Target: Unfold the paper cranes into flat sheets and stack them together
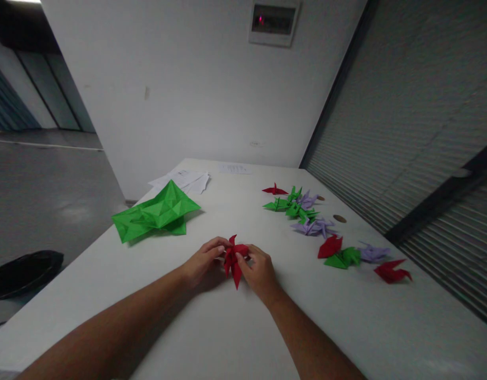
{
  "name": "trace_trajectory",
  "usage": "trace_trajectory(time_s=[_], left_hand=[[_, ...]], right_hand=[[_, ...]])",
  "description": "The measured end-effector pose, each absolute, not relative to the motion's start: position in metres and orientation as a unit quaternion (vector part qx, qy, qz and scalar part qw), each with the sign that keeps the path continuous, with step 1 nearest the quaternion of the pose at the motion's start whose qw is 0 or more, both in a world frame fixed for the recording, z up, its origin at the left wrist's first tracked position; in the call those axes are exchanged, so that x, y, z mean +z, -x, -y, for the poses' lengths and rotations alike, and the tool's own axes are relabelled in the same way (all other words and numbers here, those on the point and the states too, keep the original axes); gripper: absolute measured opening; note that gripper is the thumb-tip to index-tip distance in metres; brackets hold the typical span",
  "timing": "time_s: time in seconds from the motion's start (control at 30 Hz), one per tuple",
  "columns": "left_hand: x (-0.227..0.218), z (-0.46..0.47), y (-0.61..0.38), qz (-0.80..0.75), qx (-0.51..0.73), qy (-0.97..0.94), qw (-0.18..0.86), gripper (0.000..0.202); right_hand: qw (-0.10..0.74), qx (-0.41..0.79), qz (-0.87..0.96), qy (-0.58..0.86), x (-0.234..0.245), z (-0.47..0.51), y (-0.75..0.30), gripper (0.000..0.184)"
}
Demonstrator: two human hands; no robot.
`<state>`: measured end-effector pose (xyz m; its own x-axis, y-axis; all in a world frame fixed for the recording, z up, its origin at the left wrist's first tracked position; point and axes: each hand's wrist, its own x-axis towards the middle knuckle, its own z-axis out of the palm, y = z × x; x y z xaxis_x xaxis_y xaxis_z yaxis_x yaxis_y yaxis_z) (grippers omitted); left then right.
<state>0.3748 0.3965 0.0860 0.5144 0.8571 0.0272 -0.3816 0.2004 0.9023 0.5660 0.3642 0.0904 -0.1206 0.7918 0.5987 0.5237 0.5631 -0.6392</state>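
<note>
A red origami crane is between my two hands, just above or on the white table; I cannot tell which. My left hand is closed on its left side, with the fingertips at the folded paper. From the right, my right hand pinches the crane, its thumb lying on the front of the paper. One pointed end sticks up and another points down toward me. The undersides of the fingers are hidden.
Green creased paper sheets lie at the left, with white printed papers behind. Several green, purple and red folded cranes spread along the right side. A black-lined bin stands beyond the left edge. Blinds border the right.
</note>
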Motion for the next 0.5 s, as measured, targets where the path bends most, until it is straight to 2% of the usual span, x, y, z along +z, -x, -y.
trace_trajectory(time_s=[0.2,0.4,0.5], left_hand=[[0.084,-0.397,-0.376,-0.264,0.406,-0.512,0.709,0.032],[0.083,-0.400,-0.376,-0.255,0.416,-0.524,0.699,0.039],[0.083,-0.401,-0.376,-0.257,0.422,-0.517,0.699,0.041]], right_hand=[[0.500,0.139,0.714,0.470,0.086,-0.365,-0.565,0.012],[0.547,0.335,0.581,0.500,0.071,-0.373,-0.565,0.015],[0.570,0.381,0.538,0.490,0.067,-0.379,-0.565,0.019]])
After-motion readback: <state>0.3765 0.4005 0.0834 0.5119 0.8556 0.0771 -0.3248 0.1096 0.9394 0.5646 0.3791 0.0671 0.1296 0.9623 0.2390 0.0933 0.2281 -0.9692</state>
